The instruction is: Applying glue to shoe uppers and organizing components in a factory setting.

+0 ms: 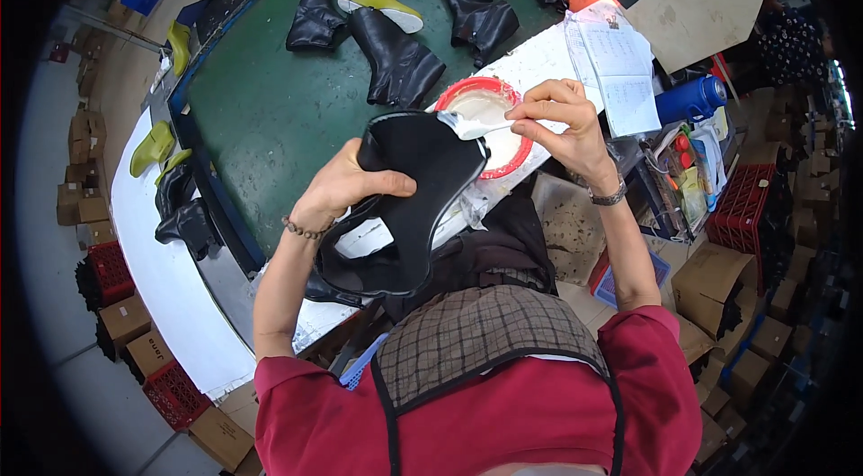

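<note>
My left hand [340, 185] grips a black boot upper [421, 179] by its left side, with the thumb lying across the dark inner face. A thin white-handled brush [475, 128] is pinched in the fingers of my right hand [566, 130]. White paste covers its tip, which meets the top edge of the upper. Just behind stands a red-rimmed bowl [513, 161] holding white paste, partly hidden by the upper and the brush. The lower part of the upper curves toward my lap.
Black boots [391, 58] and yellow-green boot pieces [382, 1] lie on the green work surface [243, 107]. At right are paper sheets [620, 71], a blue bottle [690, 99] and a red crate [739, 206]. A white curved belt or board [166, 251] runs along the left.
</note>
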Demonstrator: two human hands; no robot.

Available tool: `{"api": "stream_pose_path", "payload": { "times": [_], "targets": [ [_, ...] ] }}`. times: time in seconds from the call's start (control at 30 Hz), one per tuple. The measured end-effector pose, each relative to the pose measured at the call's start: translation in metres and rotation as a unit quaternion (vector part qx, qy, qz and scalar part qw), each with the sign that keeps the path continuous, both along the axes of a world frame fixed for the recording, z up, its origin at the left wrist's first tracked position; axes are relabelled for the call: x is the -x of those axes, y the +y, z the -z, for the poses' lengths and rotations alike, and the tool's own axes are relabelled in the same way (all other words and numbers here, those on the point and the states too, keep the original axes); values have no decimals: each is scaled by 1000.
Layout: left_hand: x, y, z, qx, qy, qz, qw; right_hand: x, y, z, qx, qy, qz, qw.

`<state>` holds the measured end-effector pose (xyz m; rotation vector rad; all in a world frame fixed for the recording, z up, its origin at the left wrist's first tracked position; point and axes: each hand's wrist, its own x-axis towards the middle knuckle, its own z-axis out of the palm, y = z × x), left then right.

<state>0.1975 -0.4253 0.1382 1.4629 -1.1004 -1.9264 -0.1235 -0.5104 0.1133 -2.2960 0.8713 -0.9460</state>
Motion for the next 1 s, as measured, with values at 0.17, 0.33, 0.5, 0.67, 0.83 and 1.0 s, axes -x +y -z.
{"api": "stream_pose_path", "payload": {
  "times": [0.17, 0.33, 0.5, 0.67, 0.83, 1.0],
  "targets": [
    [2, 0, 2, 120, 13, -109, 987, -4, 12, -3, 11, -12, 41, 999],
    [1, -3, 6, 132, 24, -147, 980, 0, 15, -11, -21, -9, 19, 1000],
    [4, -5, 4, 67, 53, -3, 996, -5, -14, -14, 24, 12, -27, 999],
    [4, -12, 17, 126, -4, 101, 987, -29, -27, -22, 38, -10, -82, 996],
    [5, -23, 18, 150, -65, -100, 981, -39, -26, -4, -104, -122, 10, 987],
    [21, -61, 50, 307, -67, -268, 911, -94, 36, 1, -183, -153, -58, 969]
  ]
}}
